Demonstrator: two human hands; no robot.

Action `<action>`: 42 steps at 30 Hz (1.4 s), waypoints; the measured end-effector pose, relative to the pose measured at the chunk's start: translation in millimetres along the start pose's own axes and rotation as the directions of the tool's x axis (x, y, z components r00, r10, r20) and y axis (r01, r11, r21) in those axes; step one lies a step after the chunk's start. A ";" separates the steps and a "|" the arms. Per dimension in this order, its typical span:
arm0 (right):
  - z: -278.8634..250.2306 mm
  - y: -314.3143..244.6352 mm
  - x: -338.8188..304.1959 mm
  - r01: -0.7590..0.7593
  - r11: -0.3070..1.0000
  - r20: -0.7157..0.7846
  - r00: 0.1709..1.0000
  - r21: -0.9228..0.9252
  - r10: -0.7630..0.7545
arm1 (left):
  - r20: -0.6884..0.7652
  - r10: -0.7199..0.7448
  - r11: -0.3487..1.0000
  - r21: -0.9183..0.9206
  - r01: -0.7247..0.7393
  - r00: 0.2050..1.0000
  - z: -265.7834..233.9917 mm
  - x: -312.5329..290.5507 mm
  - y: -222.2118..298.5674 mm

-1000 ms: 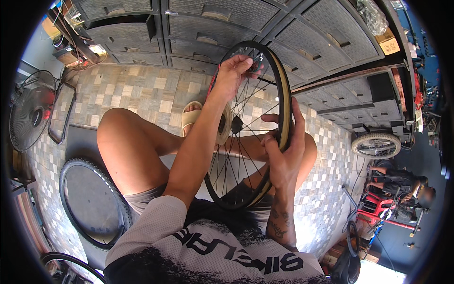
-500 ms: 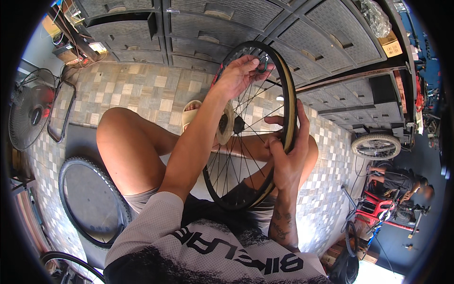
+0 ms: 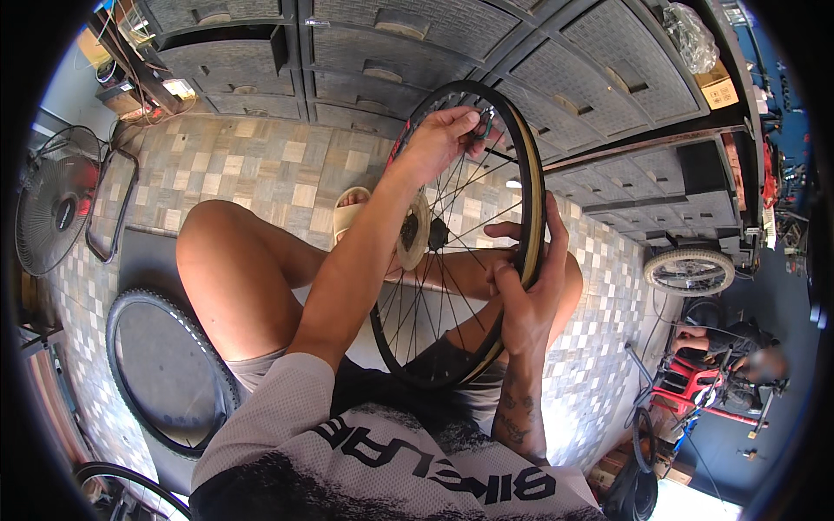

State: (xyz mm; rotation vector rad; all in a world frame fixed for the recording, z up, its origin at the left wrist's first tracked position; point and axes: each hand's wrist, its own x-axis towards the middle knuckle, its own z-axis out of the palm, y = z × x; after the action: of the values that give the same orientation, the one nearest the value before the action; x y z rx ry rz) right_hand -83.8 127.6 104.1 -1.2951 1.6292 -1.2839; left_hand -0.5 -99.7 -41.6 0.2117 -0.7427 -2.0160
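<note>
While the fan (image 3: 61, 204) stands at far left, part of a black rim (image 3: 122, 469) shows at lower left. Tire (image 3: 122, 347) lies flat on a dark mat (image 3: 143, 252), beside the person's bent left leg (image 3: 243, 286). Beige sandal (image 3: 350, 214) on the tiled floor (image 3: 295, 156), partly behind the left forearm.

Left hand (image 3: 439, 143) is up at the far part of the wheel; thumb and fingers closed in a pinch on a small dark green tool (image 3: 484, 126) just inside the rim edge. Can't tell if the tool touches a spoke.

Wheel (image 3: 439, 234) is tilted up between the person's legs, tire off, yellowish band along its outer edge, disc on the hub's left. Drawers (image 3: 382, 39) behind it.

Right hand (image 3: 532, 300) wraps the wheel's right side, part curled: one finger along the outside, another in by the spokes, thumb across.

Farther right: spare wheel (image 3: 689, 272) by the cabinets, red chair (image 3: 691, 382), dark-clothed co-worker (image 3: 734, 340) just beside it, blurry.
</note>
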 end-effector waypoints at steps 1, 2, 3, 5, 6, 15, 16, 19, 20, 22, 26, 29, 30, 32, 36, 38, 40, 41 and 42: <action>0.3 0.2 -1.1 -0.012 1.000 -0.002 1.000 0.003 0.012 | -0.035 0.024 0.999 -0.037 -0.025 0.999 2.5 -0.7 -4.1; 0.5 0.3 -1.9 -0.018 1.000 0.005 1.000 0.026 0.017 | -0.091 0.009 0.998 -0.067 -0.015 0.996 5.2 -1.8 -7.9; 0.7 0.6 -2.5 -0.021 1.000 0.003 1.000 0.017 0.021 | -0.096 0.068 0.996 -0.049 -0.073 0.993 7.6 -2.9 -11.2; 0.5 0.8 -3.4 -0.023 0.999 0.017 1.000 0.039 0.022 | -0.149 0.107 0.994 -0.005 -0.109 0.983 12.4 -4.9 -16.1; 0.6 0.7 -3.5 -0.027 0.999 0.019 0.999 0.044 0.027 | -0.147 0.129 0.992 0.018 -0.128 0.981 14.5 -5.2 -16.9; 4.5 -5.7 -2.6 -0.062 0.996 0.029 0.998 0.057 0.061 | -0.143 0.087 0.996 -0.023 -0.091 0.986 20.1 -6.2 -6.2; 5.5 -6.9 -3.7 -0.076 0.994 0.033 0.997 0.074 0.074 | -0.149 0.099 0.995 -0.006 -0.101 0.984 18.8 -7.0 -6.2; 6.0 -9.4 -2.4 -0.100 0.988 0.040 0.995 0.116 0.096 | -0.171 0.124 0.992 0.024 -0.122 0.977 15.3 -4.4 -9.8; 5.6 -9.9 -1.5 -0.101 0.987 0.041 0.995 0.127 0.096 | -0.164 0.134 0.991 0.028 -0.131 0.977 14.2 -1.7 -11.9; 3.1 -10.5 2.3 -0.117 0.987 0.048 0.993 0.110 0.112 | -0.125 0.153 0.987 0.061 -0.146 0.980 12.1 4.9 -15.5; -1.4 -9.1 7.0 -0.107 0.991 0.064 0.993 0.079 0.102 | -0.060 0.075 0.996 -0.043 -0.077 0.995 4.7 11.2 -15.5; -1.0 -6.0 6.8 -0.081 0.994 0.035 0.996 0.075 0.079 | 0.011 -0.058 0.997 -0.056 0.059 0.998 -2.9 8.6 -5.4; -1.3 -5.5 6.7 -0.077 0.995 0.026 0.997 0.063 0.075 | 0.049 -0.089 0.995 -0.034 0.091 0.995 -4.0 7.9 -1.5; -2.4 -5.0 7.4 -0.090 0.990 0.049 0.995 0.106 0.086 | 0.012 -0.118 0.991 0.059 0.117 0.993 -3.2 7.8 5.1; 0.2 -3.5 8.8 -0.065 0.995 0.013 0.998 0.076 0.064 | -0.134 -0.021 0.986 0.163 0.043 0.991 8.9 8.6 9.8; 0.8 -3.5 8.4 -0.063 0.996 0.011 0.998 0.062 0.063 | -0.174 -0.008 0.971 0.234 0.049 0.985 14.0 5.7 10.8; 1.9 -3.6 6.7 -0.067 0.996 0.014 0.998 0.066 0.066 | -0.183 0.013 0.966 0.257 0.035 0.983 17.1 1.0 11.7; 3.0 -3.9 4.5 -0.073 0.994 0.010 0.997 0.079 0.073 | -0.175 0.031 0.970 0.243 0.013 0.984 18.2 -2.5 11.6; 3.2 -4.3 4.4 -0.073 0.993 0.010 0.997 0.091 0.073 | -0.166 0.063 0.972 0.233 -0.023 0.984 20.3 -3.8 11.1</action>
State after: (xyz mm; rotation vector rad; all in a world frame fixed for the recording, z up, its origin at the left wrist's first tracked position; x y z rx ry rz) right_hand -80.7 122.4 107.6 -1.1731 1.5794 -1.2928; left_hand 0.8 -92.2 -19.5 0.4952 -0.8614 -1.8413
